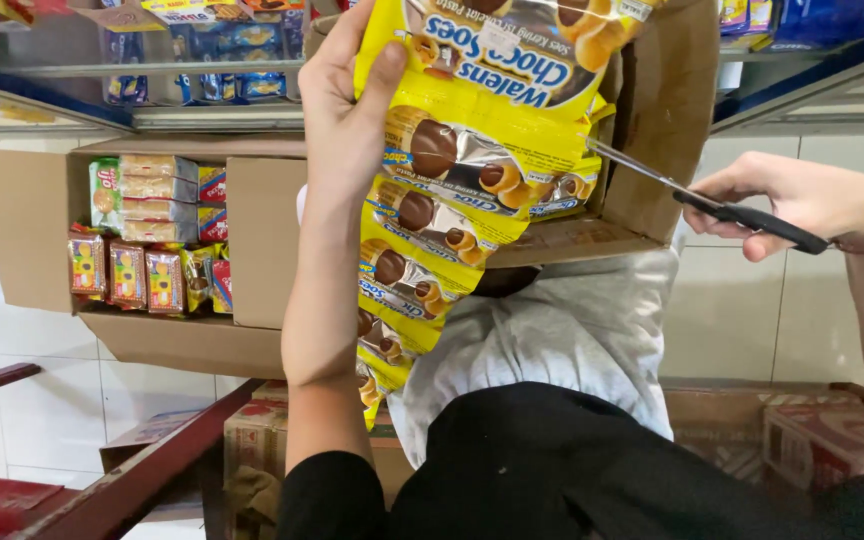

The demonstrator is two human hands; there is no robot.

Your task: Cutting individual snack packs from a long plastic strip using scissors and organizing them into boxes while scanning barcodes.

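**One head-worn view, aimed steeply down**

The scene is seen from a single camera worn on the head, tilted down along the torso. The hands are taken at close range; the tiled floor (752, 320) and an open carton (42, 200) are seen below.

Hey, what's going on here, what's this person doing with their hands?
The person's left hand holds up a hanging strip of yellow snack packets. Their right hand grips black-handled scissors, the blades touching the strip's right edge. Behind it stands an open cardboard box, and another open box of packaged snacks lies to the left.
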